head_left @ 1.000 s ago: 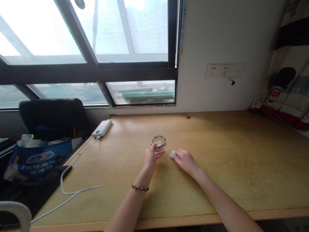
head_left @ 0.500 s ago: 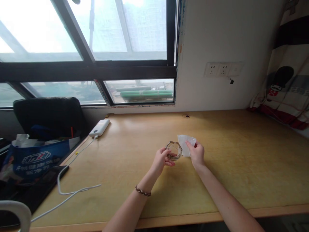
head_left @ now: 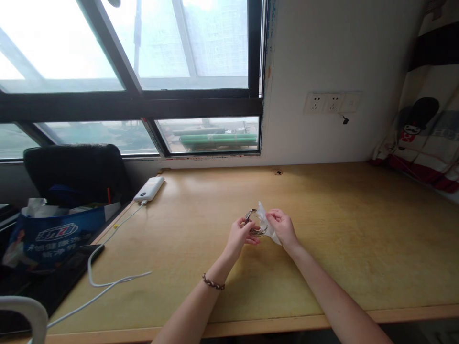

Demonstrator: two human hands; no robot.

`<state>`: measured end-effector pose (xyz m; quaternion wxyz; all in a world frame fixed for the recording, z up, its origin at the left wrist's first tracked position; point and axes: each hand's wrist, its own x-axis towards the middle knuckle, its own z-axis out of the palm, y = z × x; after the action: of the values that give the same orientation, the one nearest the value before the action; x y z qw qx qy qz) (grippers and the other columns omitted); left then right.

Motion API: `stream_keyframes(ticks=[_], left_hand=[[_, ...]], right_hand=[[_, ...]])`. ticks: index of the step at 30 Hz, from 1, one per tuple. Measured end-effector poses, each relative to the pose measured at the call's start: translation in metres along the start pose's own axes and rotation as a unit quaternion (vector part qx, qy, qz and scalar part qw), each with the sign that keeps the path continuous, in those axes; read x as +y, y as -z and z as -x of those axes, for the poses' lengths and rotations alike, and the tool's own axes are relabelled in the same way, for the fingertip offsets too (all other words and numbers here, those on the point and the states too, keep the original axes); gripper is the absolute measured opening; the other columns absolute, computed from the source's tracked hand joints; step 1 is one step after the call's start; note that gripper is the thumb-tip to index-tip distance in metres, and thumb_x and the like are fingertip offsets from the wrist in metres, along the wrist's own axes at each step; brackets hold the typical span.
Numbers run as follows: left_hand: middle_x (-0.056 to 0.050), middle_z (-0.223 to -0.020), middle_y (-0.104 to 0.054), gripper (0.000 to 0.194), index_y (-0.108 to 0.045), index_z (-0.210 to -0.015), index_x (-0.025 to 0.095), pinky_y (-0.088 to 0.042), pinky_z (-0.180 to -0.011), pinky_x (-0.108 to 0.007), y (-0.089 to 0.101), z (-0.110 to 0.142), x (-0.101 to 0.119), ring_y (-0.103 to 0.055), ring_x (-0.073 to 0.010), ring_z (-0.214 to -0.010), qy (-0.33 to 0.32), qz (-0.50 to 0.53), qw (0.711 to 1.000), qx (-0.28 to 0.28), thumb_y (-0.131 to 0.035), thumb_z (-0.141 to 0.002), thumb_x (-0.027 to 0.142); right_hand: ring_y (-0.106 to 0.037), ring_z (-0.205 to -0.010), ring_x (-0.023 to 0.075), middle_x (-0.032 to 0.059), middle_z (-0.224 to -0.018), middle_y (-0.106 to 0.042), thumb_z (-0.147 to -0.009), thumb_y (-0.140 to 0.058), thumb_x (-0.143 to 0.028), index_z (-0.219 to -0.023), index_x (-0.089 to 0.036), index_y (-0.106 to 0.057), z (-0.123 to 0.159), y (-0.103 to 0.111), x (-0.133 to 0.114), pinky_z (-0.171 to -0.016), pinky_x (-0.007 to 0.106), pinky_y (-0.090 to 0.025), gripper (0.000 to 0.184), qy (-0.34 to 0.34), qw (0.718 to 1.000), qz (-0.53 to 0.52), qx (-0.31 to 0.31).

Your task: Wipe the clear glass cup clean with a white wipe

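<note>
My left hand [head_left: 241, 235] grips a clear glass ashtray [head_left: 255, 233] with a faceted rim, thumb on the inside and fingers beneath. It is held above the wooden desk [head_left: 172, 248], tilted a little. In my right hand [head_left: 283, 227] a thin white tissue [head_left: 271, 231] is pinched between thumb and fingers. The tissue lies against the right side of the ashtray's rim and covers part of it. A braided bracelet [head_left: 213, 283] circles my left wrist.
A white power bank [head_left: 149, 189] lies at the desk's left edge, its white cable [head_left: 107, 285] trailing forward. Left of the desk are a black chair [head_left: 75, 167] and a blue bag [head_left: 60, 239]. Sockets [head_left: 326, 102] sit on the wall; a patterned curtain [head_left: 423, 138] hangs at right.
My right hand has moved left, bringing the tissue from beside the ashtray onto its right rim. The tissue has folded and turned. My left hand has hardly moved.
</note>
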<state>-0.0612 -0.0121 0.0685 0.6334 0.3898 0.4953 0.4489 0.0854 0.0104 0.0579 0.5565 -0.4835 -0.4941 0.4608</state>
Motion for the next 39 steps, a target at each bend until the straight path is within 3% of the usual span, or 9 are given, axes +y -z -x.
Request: stream_keyframes(ticks=[3,8,12,18,24,27,32,36,39], left_hand=[[-0.010,-0.085,-0.065,0.034,-0.043,-0.087,0.015,-0.049,-0.040,-0.024,-0.001,0.002,0.001,-0.061,-0.0156,-0.044,-0.030,-0.003,1.000,-0.005,-0.060,-0.068,0.038],[-0.005,-0.076,-0.063,0.038,-0.045,-0.090,0.015,-0.049,-0.041,-0.023,-0.005,0.008,0.000,-0.060,-0.0138,-0.044,-0.102,-0.032,0.994,-0.011,-0.062,-0.066,0.040],[-0.005,-0.075,-0.064,0.040,-0.049,-0.092,0.015,-0.047,-0.038,-0.020,-0.011,0.014,-0.002,-0.058,-0.0113,-0.043,-0.145,-0.081,0.986,-0.011,-0.065,-0.064,0.038],[-0.001,-0.064,-0.061,0.039,-0.054,-0.093,0.015,-0.044,-0.037,-0.020,-0.010,0.016,0.002,-0.055,-0.0108,-0.041,-0.177,-0.132,0.975,0.006,-0.065,-0.063,0.038],[0.002,-0.052,-0.054,0.037,-0.060,-0.087,0.013,-0.027,-0.027,-0.017,0.001,0.011,0.005,-0.042,-0.0058,-0.030,-0.165,-0.160,0.973,0.034,-0.058,-0.068,0.044],[0.000,-0.058,-0.057,0.034,-0.063,-0.082,0.012,-0.030,-0.033,-0.016,0.002,0.007,0.002,-0.044,-0.0057,-0.039,-0.173,-0.162,0.971,0.023,-0.058,-0.069,0.043],[-0.005,-0.077,-0.062,0.035,-0.061,-0.089,0.012,-0.045,-0.056,-0.019,0.000,-0.002,-0.005,-0.056,-0.0137,-0.069,-0.150,-0.096,0.983,-0.043,-0.063,-0.066,0.038],[-0.011,-0.105,-0.059,0.068,-0.050,-0.111,0.013,-0.046,-0.078,-0.027,-0.005,-0.006,-0.012,-0.056,-0.0210,-0.093,-0.144,0.011,0.978,-0.149,-0.077,-0.050,0.023],[-0.013,-0.114,-0.054,0.080,-0.043,-0.118,0.016,-0.044,-0.084,-0.030,-0.009,-0.003,-0.014,-0.054,-0.0230,-0.100,-0.141,0.042,0.978,-0.149,-0.078,-0.046,0.019]], right_hand=[[-0.058,-0.063,0.0147,0.0058,-0.085,-0.064,-0.056,-0.070,-0.042,-0.090,-0.016,-0.058,-0.001,-0.001,0.004,-0.054,0.023,-0.045,0.045,-0.020,0.999,0.050,0.003],[-0.061,-0.078,0.0191,0.0085,-0.090,-0.066,-0.068,-0.058,-0.038,-0.096,-0.013,-0.059,0.001,-0.004,0.006,-0.067,0.027,-0.046,0.037,-0.023,0.995,0.009,-0.100],[-0.060,-0.069,0.0188,0.0062,-0.076,-0.068,-0.071,-0.054,-0.035,-0.087,-0.013,-0.063,0.004,-0.003,0.004,-0.060,0.025,-0.044,0.029,0.016,0.988,0.143,-0.050],[-0.057,-0.051,0.0164,0.0075,-0.058,-0.065,-0.082,-0.038,-0.041,-0.067,-0.015,-0.066,0.010,-0.001,0.000,-0.050,0.023,-0.035,0.041,0.071,0.931,0.358,-0.009],[-0.057,-0.055,0.0159,0.0057,-0.061,-0.065,-0.080,-0.042,-0.038,-0.073,-0.015,-0.065,0.012,-0.005,-0.002,-0.051,0.021,-0.036,0.033,0.084,0.944,0.314,-0.058],[-0.059,-0.062,0.0166,0.0041,-0.070,-0.067,-0.074,-0.049,-0.032,-0.084,-0.016,-0.064,0.011,-0.006,0.000,-0.055,0.021,-0.039,0.025,0.069,0.952,0.288,-0.083],[-0.055,-0.052,0.0159,0.0051,-0.054,-0.063,-0.076,-0.045,-0.038,-0.064,-0.013,-0.065,0.009,-0.005,0.009,-0.048,0.022,-0.035,0.034,0.034,0.944,0.325,-0.041],[-0.052,-0.044,0.0146,0.0051,-0.044,-0.057,-0.074,-0.046,-0.045,-0.050,-0.012,-0.061,0.007,-0.005,0.015,-0.041,0.021,-0.030,0.044,-0.027,0.952,0.305,0.003],[-0.050,-0.041,0.0137,0.0042,-0.041,-0.055,-0.072,-0.047,-0.049,-0.048,-0.011,-0.060,0.006,-0.004,0.016,-0.040,0.021,-0.030,0.047,-0.055,0.957,0.283,0.008]])
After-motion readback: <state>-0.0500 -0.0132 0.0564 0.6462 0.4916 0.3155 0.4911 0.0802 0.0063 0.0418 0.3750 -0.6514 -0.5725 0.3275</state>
